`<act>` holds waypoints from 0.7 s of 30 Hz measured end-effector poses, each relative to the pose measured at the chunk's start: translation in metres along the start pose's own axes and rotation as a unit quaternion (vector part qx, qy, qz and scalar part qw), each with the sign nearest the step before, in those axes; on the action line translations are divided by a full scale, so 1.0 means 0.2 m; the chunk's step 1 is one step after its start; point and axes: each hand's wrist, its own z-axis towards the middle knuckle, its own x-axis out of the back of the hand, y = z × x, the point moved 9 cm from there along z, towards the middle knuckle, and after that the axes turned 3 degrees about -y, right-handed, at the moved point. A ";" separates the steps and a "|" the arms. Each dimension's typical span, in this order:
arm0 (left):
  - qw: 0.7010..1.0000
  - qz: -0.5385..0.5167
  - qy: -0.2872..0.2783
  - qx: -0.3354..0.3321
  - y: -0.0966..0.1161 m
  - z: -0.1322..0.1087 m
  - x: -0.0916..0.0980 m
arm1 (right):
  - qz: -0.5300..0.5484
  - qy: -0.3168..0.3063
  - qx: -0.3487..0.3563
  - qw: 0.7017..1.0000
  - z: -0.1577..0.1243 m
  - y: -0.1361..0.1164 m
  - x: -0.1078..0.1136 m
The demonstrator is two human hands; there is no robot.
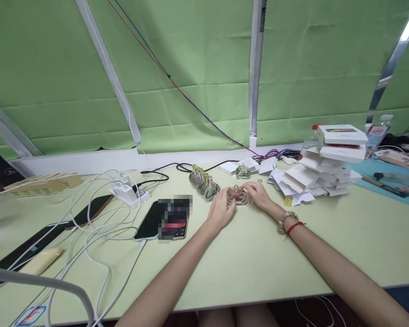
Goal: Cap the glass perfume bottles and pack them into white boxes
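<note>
A clear, rounded perfume bottle [236, 196] with a reddish-pink body and a gold neck stands on the table. My left hand [221, 210] is closed around its left side. My right hand [259, 195] has its fingers bent against the upper right of the same bottle, near the neck; the fingertips are partly hidden. Just left of the bottle is a row of several similar perfume bottles [209, 190] with gold caps. Behind it, another perfume bottle [242, 171] lies beside white boxes. A yellow-gold cap [288, 201] sits right of my right forearm.
White folded cartons [303, 177] are heaped at the right, with white boxes [342, 135] stacked on top. Phones [153, 220] and a white charger block [124, 190] with tangled cables [88, 236] occupy the left. A blue mat [378, 181] lies far right. Green fabric [197, 104] hangs behind.
</note>
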 end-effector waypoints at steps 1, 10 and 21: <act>1.000 -0.003 0.000 0.001 0.00 0.00 0.00 | -0.017 0.041 -0.017 0.999 0.00 0.02 0.05; 1.000 -0.008 -0.017 0.013 0.00 0.00 0.01 | -0.242 0.191 -0.121 0.944 -0.04 0.16 0.31; 0.999 0.010 -0.030 -0.013 0.01 0.00 -0.02 | -0.332 0.070 -0.071 0.938 0.00 0.16 0.17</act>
